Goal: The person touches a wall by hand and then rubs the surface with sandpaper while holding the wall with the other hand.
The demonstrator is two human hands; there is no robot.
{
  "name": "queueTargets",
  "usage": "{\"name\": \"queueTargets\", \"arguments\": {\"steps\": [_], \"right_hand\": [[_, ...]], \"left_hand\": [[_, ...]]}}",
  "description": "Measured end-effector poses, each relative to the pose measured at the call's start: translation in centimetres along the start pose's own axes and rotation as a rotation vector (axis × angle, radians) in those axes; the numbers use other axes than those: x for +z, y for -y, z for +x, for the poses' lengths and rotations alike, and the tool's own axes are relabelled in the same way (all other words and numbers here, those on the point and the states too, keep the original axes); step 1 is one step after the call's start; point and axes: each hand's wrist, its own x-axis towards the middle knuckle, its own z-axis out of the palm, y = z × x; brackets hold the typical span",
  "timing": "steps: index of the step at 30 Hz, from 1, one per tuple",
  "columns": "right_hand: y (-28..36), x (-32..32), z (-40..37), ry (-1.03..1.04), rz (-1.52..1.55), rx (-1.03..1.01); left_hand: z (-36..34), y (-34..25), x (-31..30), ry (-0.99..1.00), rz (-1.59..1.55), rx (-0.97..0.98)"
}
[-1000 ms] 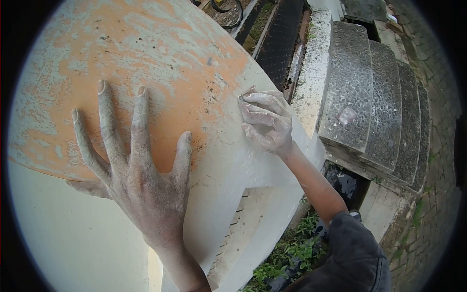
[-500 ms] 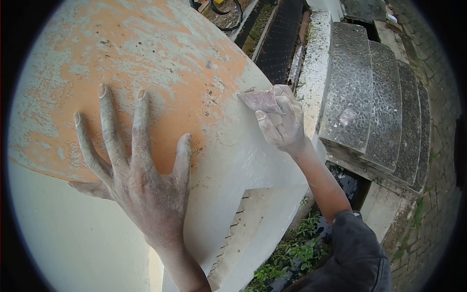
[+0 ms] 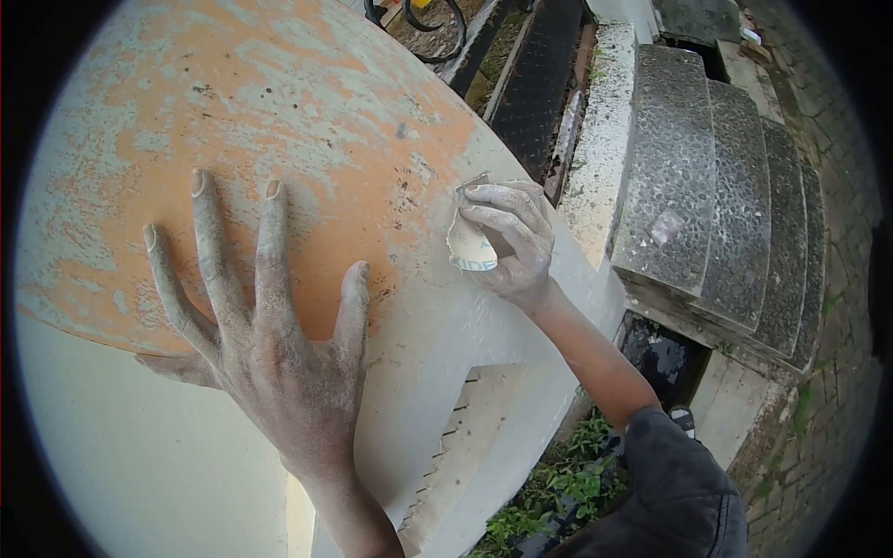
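Note:
My left hand lies spread on the wall, whose surface is patched orange and pale green. Dust coats its skin, and nothing is in it. Near the wall's right edge, my right hand has its fingers curled round a piece of sandpaper. The paper's pale backing with printed blue letters faces up, and it is bent against the smooth whitish part of the wall. The fingers cover part of the sheet.
Speckled stone steps descend on the right, with a small pale scrap on the top one. Green plants grow below beside a dark gap. Curled black ironwork stands at the top. Paving runs along the far right.
My right hand has shifted down and slightly left and has turned, so the sandpaper's printed backing now shows. My left hand remains spread on the wall.

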Motion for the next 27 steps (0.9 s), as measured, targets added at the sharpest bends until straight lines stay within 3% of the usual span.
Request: {"name": "queueTargets", "arguments": {"steps": [9,15,27], "right_hand": [[1.0,0.7,-0.1,-0.081,-0.043,0.048],[2.4,-0.4,1.1,0.085,-0.186,0.096],[2.7,-0.2,-0.5,0.083,-0.188,0.159]], "left_hand": [[0.0,-0.2,-0.2,0.021,-0.003,-0.024],[0.1,-0.3,-0.2,0.003,-0.002,-0.015],[0.1,-0.4,-0.4,0.018,0.002,-0.029]]}}
